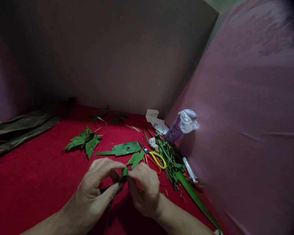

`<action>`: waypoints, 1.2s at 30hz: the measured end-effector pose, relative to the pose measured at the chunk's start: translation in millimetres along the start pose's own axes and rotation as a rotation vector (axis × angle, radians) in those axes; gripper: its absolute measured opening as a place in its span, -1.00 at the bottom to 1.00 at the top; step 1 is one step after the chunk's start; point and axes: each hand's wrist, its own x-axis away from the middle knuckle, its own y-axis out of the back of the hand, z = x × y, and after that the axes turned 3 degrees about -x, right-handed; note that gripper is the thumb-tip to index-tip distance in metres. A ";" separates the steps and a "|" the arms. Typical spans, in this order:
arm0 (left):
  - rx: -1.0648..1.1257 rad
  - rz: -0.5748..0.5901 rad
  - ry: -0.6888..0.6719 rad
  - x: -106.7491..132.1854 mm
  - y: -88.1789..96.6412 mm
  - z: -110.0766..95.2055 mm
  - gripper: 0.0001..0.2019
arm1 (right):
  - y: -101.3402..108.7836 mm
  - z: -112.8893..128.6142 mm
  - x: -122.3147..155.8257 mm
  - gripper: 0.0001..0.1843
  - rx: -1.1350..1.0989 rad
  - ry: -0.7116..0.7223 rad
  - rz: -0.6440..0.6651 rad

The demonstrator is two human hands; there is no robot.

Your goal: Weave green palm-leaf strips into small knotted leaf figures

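Note:
A small curled piece of green leaf [124, 172] is held up between my two hands, low in the middle of the view. My left hand [98, 184] grips it from the left between thumb and fingers; a dark strip runs back under that palm. On the other side, my right hand [145, 189] pinches its right edge with thumb and forefinger. Just beyond my fingers lie cut leaf pieces [136, 159] and a flat green leaf strip [126, 148]. Scissors [155, 157] with red and yellow handles rest to the right of them.
Left of centre sits a folded-leaf figure [84, 141] on the red cloth [46, 176]. Leaf scraps [170, 156], a long leaf [196, 195], a syringe [189, 169] and a purple container [175, 130] with plastic wrap line the right wall. Large dry leaves [22, 129] lie far left.

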 end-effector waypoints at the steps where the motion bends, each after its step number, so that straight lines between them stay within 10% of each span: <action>1: -0.011 0.004 0.002 -0.3 0.2 0.0 -0.73 | 0.0 0.3 0.2 -0.70 -0.002 -0.003 -0.007; 9: -0.123 -0.008 -0.056 -3.0 2.1 -0.3 -0.71 | 1.2 2.9 2.4 -0.45 0.021 0.029 -0.019; 27: -0.127 -0.090 -0.037 -6.1 3.7 -0.7 -0.68 | 4.5 0.9 -3.0 -0.68 -0.063 -0.048 -0.007; 36: -0.468 -0.156 -0.395 -7.4 16.0 8.1 -0.76 | 15.3 -3.9 -9.6 -0.72 0.041 0.065 -0.029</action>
